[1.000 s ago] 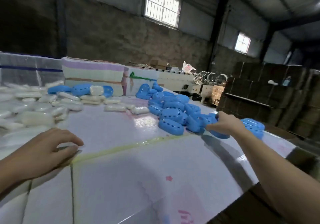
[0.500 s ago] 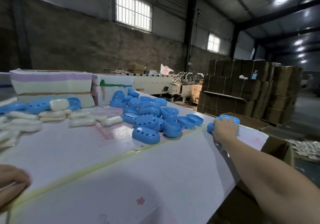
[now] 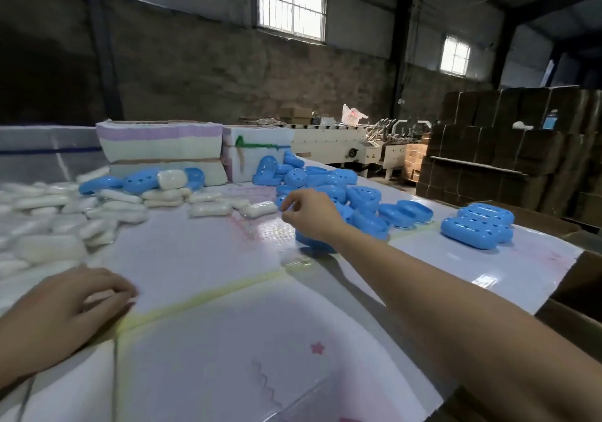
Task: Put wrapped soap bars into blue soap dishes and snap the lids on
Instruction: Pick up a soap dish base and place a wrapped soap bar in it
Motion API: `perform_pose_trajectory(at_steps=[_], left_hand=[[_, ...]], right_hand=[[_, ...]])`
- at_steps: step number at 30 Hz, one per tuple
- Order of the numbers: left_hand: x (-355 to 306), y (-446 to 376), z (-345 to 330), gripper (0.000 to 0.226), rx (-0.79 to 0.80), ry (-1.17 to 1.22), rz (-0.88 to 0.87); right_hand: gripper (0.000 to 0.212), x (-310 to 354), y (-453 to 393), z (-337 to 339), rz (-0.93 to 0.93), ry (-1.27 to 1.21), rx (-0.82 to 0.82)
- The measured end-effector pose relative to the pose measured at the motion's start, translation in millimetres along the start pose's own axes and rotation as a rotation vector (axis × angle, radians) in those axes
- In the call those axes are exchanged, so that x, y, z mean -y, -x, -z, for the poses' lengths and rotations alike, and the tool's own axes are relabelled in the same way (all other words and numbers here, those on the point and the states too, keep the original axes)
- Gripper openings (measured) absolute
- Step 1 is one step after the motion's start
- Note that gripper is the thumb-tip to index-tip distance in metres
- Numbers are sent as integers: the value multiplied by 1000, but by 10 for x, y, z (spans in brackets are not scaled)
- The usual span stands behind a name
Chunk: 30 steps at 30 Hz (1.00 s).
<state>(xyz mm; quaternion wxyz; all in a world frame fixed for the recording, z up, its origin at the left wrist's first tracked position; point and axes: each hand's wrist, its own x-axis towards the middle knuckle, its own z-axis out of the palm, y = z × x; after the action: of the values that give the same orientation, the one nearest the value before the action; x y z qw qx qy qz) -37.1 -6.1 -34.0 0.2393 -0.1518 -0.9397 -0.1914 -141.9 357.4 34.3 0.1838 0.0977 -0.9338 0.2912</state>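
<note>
Wrapped white soap bars [image 3: 107,210] lie in a heap on the left of the white table [image 3: 208,258]. A pile of blue soap dish halves [image 3: 329,183] covers the far middle. Two closed blue dishes [image 3: 477,229] sit together near the right edge. My right hand [image 3: 309,214] hovers over the near side of the blue pile, fingers loosely curled with nothing in them, above one blue dish [image 3: 314,242]. My left hand [image 3: 65,311] rests palm-down on the table at the near left, fingers bent; a pale patch shows under them, and I cannot tell if it is a soap.
White foam blocks [image 3: 163,148] stand behind the soaps. An open cardboard box [image 3: 583,291] sits below the table's right edge. Stacked brown cartons [image 3: 521,148] and a machine [image 3: 342,148] fill the far right.
My right hand left the closed dishes at the right edge and moved left over the blue pile. My left hand has come back further into view.
</note>
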Motion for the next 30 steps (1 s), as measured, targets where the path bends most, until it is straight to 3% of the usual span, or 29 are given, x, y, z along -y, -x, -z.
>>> perform_pose_trajectory(at_steps=[5,8,10,17,21,24,27,30], left_hand=[[-161,0,251,25,-24,-48,152],[-91,-6,296,17,-49,-43,294],[-51,-5,316,18,-88,-9,354],[157,-13,398,20,-158,-8,520],[269,23,532,20,-262,-38,559],[518,45,735,26,-352,-157,682],[859,119,992,39,-283,-361,874],[1208,311,1259,36,-83,-565,1087]], right_hand=[[8,1338,167,-817,159,-321,244],[11,1869,304,-1194,69,-636,284],[13,2005,413,-1468,-2,-718,257],[12,1938,500,-1715,133,-582,301],[14,2003,599,-1708,313,-504,341],[17,2028,670,-1687,453,-473,386],[21,2034,678,-1683,550,-438,383],[19,2044,663,-1701,577,-434,359]])
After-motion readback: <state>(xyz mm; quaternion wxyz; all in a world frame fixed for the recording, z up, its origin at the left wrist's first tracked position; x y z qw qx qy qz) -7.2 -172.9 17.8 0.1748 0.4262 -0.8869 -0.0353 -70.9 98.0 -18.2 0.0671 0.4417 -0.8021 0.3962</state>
